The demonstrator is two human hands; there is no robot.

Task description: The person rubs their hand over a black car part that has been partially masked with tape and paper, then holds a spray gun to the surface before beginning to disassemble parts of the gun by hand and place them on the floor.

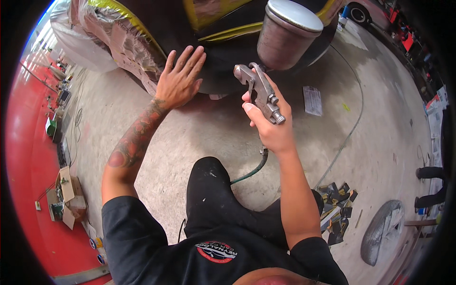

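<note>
Spray gun (262,93) over concrete floor (384,118); dark panel (219,69) ahead, red wall (29,152) left.

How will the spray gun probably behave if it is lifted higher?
The spray gun probably feels front-heavy, because its large cup sits ahead of the right hand. It looks metallic, so it should stay stiff. The hose below curves, so it may flex and tug slightly.

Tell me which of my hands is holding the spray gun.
Your right hand. It grips the metal spray gun, whereas your left hand is empty, its fingers extended.
</note>
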